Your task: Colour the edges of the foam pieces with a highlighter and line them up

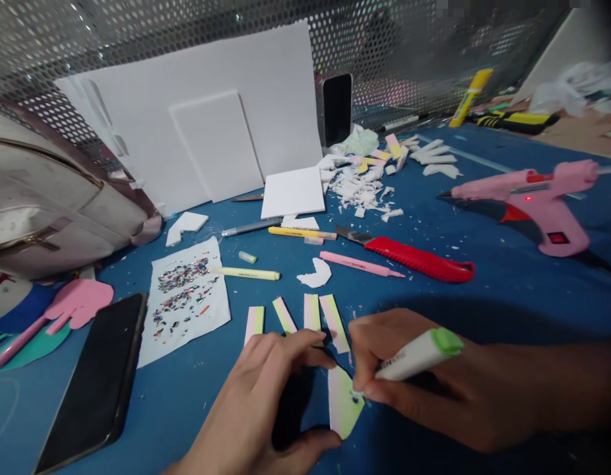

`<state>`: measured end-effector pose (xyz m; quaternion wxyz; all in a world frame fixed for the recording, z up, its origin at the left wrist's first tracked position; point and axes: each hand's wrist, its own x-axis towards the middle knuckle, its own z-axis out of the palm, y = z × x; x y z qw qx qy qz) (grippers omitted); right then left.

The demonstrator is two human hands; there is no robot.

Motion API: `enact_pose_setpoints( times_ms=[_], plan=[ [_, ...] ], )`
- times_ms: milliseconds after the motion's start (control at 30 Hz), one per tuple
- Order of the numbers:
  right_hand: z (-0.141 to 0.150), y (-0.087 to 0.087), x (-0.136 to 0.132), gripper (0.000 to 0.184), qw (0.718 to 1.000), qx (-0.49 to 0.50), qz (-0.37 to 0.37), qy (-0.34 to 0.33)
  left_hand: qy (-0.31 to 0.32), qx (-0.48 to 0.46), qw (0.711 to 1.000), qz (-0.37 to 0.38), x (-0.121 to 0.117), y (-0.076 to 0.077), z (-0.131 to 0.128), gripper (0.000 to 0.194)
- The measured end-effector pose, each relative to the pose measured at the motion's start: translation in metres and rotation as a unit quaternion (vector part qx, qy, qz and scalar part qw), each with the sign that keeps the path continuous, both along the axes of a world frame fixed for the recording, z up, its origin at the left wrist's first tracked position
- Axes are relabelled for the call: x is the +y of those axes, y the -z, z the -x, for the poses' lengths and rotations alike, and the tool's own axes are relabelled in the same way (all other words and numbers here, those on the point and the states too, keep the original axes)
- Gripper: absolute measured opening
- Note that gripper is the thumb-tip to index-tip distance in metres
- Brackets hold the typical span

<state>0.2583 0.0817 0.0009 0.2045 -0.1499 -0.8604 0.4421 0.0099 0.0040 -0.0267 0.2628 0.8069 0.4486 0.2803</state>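
My right hand [409, 376] is closed around a white marker with a green end [414, 356]. Its tip meets the right edge of a small pink-and-yellow-green foam board piece [341, 402], beside a dark mark. With fingers at the top of that piece and the thumb at its lower edge, my left hand [266, 389] holds it against the table. Just beyond my hands lie several pink-and-green strips [311, 310], partly behind my left fingers. A curved white scrap [315, 272] and a pink marker [362, 264] are farther up.
A red utility knife [419, 259] has its blade out. At right stands a pink glue gun [528, 198] with its light on. White scraps [357, 188] are heaped behind. Left are a paper with glitter [187, 297], a black phone [95, 382] and a bag [53, 191].
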Motion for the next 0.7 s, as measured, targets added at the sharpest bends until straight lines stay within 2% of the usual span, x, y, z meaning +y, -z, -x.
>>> enact_pose_setpoints(
  times_ms=[200, 367, 700],
  plan=[
    [0.0017, 0.0027, 0.0019, 0.016, 0.999, 0.001, 0.017, -0.046, -0.001, 0.003, 1.000, 0.005, -0.0014, -0.0025, -0.0010, 0.085],
    [0.0003, 0.0002, 0.0015, 0.015, 0.999, 0.018, 0.037, -0.009, 0.008, 0.003, 1.000, 0.010, -0.0021, -0.0038, -0.0004, 0.089],
    [0.0007, 0.0070, 0.0031, 0.018, 0.999, 0.022, 0.040, -0.025, 0.001, 0.016, 1.000, 0.019, -0.0026, -0.0061, -0.0018, 0.087]
  ],
)
